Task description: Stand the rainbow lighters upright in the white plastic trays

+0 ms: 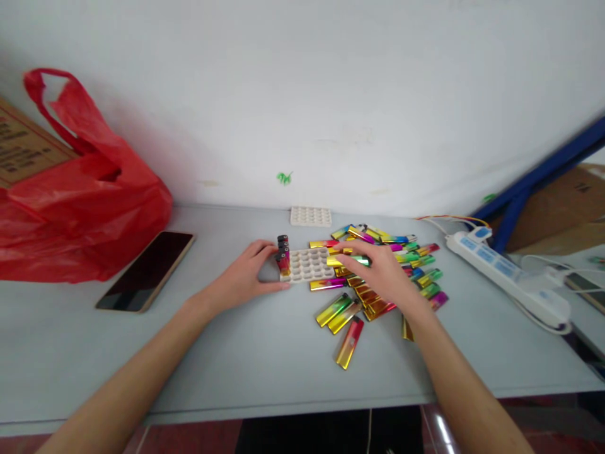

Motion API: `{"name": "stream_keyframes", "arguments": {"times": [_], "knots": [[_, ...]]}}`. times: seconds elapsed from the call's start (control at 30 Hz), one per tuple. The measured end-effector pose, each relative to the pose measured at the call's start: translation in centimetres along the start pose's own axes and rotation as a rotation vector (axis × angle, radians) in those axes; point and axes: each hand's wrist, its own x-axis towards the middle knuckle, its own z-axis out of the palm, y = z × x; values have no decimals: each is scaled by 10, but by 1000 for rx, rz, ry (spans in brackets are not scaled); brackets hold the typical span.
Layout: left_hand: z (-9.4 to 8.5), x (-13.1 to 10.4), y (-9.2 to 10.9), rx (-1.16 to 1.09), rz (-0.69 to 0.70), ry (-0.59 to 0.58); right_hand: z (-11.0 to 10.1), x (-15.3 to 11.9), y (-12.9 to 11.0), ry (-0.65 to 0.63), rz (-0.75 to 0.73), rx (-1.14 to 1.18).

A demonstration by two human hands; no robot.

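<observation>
A white tray (308,265) full of small holes lies in the middle of the table. Several lighters (283,252) with black tops stand upright in a row along its left edge. My left hand (246,274) grips the tray at that side, thumb at the near corner and fingers by the standing lighters. Between the fingers of my right hand (380,268) is a yellow-green lighter (347,260), held about level over the tray's right edge. Under and around this hand spreads a pile of shiny multicoloured lighters (366,296), partly hidden by it.
A second white holed tray (311,216) rests against the wall. On the left are a phone (146,271) and a red plastic bag (89,214) by a cardboard box (28,145). A white power strip (508,277) with cables lies right. One loose lighter (350,343) is nearest the front edge.
</observation>
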Motion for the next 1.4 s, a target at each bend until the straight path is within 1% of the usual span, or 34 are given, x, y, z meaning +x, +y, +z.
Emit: {"name": "stream_keyframes", "arguments": {"times": [0.1, 0.2, 0.23, 0.33, 0.4, 0.47, 0.5, 0.6, 0.7, 0.8, 0.93, 1.07, 1.27, 1.4], "knots": [[1, 1, -1, -3, 3, 11, 13, 2, -2, 53, 89, 115], [1, 1, 0, 7, 2, 7, 24, 3, -7, 77, 124, 276], [1, 1, 0, 9, 2, 3, 28, 3, -9, 51, 132, 354], [1, 1, 1, 8, 9, 1, 36, 2, -17, -103, 190, 604], [0, 1, 1, 12, 16, 2, 40, 0, -20, -151, 252, 682], [0, 0, 2, 20, 16, -2, 43, -1, -19, -136, 280, 644], [0, 0, 2, 25, 14, -8, 44, -2, -18, -111, 266, 585], [0, 0, 2, 32, 6, -18, 44, -2, -16, 24, 180, 325], [0, 0, 1, 30, 1, -7, 44, -1, -17, 137, 135, 90], [0, 2, 0, 31, -3, 3, 46, 0, -17, 166, 128, -26], [0, 4, -2, 19, 26, 19, 50, 1, -13, 176, 137, -97], [-1, 5, -3, 9, 42, 35, 50, 2, -12, 184, 126, -106], [-4, 5, 1, 36, 16, -3, 48, -1, -13, 176, 121, -85], [-8, 4, 6, 9, -18, -35, 45, -3, -15, 181, 118, -85]]}}
